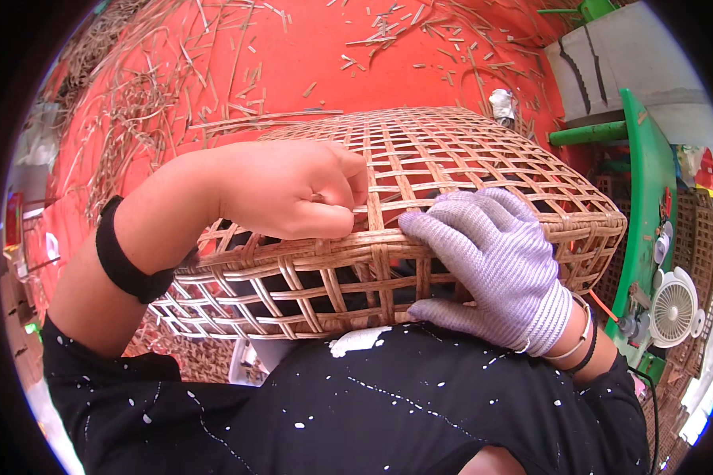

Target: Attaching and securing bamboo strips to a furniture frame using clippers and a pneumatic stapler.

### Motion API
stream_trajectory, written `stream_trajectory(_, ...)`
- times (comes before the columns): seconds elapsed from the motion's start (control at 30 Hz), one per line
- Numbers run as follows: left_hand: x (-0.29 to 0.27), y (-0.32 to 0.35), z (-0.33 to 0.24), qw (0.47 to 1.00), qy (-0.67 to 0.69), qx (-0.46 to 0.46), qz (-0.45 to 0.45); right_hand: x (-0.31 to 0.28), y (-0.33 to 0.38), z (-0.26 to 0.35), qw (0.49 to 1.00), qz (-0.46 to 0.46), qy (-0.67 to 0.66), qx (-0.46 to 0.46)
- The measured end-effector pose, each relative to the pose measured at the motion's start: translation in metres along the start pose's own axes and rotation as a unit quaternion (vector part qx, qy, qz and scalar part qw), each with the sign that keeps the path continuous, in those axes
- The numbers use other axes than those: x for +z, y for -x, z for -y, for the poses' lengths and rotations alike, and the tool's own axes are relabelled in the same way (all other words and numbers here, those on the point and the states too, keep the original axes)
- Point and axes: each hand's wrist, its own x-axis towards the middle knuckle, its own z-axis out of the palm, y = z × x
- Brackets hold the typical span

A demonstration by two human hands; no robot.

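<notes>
Your bare left hand [305, 194], fingers curled, sits at the near edge of a woven basket [382, 247] before your torso; whether it pinches a strand is unclear. Your gloved right hand [503, 257] grasps that edge, thumb against the side. Beyond lies a red sheet [309, 59].

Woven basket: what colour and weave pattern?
Light tan-brown basket, open crisscross lattice with squarish gaps; best seen in the head view.
</notes>
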Motion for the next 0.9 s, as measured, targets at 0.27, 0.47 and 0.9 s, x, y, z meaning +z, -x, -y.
stream_trajectory(0.27,-0.009,0.012,-0.039,0.99,-0.128,-0.056,-0.009,0.003,0.003,0.001,1.0,-0.025,-0.007,-0.01)
stream_trajectory(0.47,-0.013,-0.007,-0.058,0.943,-0.308,-0.076,0.098,0.005,0.005,0.001,0.999,-0.041,-0.011,-0.012)
stream_trajectory(0.9,-0.017,-0.017,-0.06,0.878,-0.456,0.066,0.129,0.01,0.01,-0.005,0.997,-0.076,-0.017,-0.029)
